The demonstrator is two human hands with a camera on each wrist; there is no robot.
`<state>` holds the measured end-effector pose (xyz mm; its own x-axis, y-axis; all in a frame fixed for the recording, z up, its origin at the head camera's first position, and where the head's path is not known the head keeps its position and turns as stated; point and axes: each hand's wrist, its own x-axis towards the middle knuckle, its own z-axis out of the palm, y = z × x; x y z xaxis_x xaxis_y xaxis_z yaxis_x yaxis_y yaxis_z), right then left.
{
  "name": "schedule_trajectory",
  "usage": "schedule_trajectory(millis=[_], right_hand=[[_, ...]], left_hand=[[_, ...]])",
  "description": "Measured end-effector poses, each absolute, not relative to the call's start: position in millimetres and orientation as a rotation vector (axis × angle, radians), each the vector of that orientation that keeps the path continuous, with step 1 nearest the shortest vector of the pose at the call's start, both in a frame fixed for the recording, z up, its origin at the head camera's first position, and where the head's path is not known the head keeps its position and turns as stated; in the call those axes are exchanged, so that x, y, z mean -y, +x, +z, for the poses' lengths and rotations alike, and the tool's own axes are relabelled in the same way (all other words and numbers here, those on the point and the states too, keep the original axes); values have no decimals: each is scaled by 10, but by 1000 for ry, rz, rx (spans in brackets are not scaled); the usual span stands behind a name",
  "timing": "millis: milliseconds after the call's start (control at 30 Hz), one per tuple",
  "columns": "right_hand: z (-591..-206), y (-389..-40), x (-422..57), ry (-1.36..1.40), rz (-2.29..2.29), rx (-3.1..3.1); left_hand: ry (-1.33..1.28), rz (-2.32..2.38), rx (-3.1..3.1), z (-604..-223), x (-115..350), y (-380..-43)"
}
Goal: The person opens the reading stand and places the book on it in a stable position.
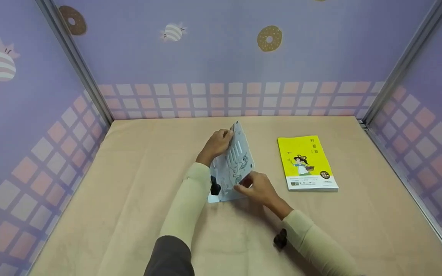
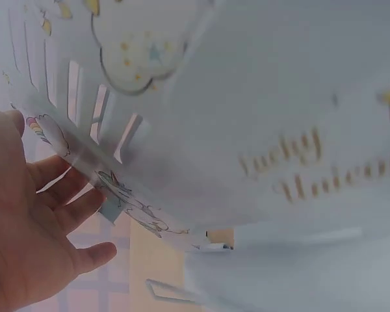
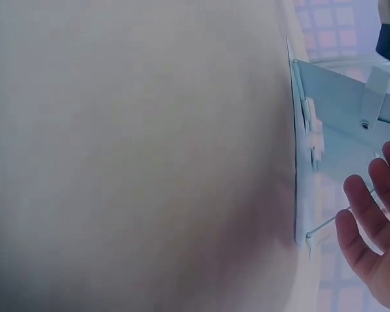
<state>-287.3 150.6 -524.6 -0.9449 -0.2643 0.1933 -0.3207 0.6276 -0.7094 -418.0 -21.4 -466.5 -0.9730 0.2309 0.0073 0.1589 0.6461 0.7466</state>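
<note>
A pale folding book stand (image 1: 240,157) with slots and unicorn drawings is partly unfolded on the table, its panel tilted up from a flat base (image 1: 225,196). My left hand (image 1: 218,142) holds the panel's upper left edge; in the left wrist view the left hand's fingers (image 2: 84,208) reach behind the slotted panel, where "Lucky" is printed. At the lower right corner my right hand (image 1: 259,188) pinches the panel with thumb and forefinger. The right wrist view shows the stand's back with a hinge (image 3: 315,133) and a thin wire, beside the right hand's curled fingers (image 3: 361,201).
A yellow and white book (image 1: 305,163) with a cartoon figure lies flat to the right of the stand. Beige cloth covers the table (image 1: 140,161). Purple patterned walls (image 1: 221,57) enclose the back and both sides. A black piece (image 1: 280,239) sits by the right sleeve.
</note>
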Motion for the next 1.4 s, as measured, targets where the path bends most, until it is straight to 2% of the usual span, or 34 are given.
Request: schedule_trajectory(millis=[400,833,1400], right_hand=[[-5283,-2978,-1808,239,1382,2741],[-5235,-3063,-1966,-90,1807,2598],[-5161,-3311,-2054,-254,1722,2450]], left_hand=[[272,1282,-2815,-4658,513,-4130],[149,1426,-2804,-4737,770,-4045],[70,1435,-2799,-4801,829,-3862]])
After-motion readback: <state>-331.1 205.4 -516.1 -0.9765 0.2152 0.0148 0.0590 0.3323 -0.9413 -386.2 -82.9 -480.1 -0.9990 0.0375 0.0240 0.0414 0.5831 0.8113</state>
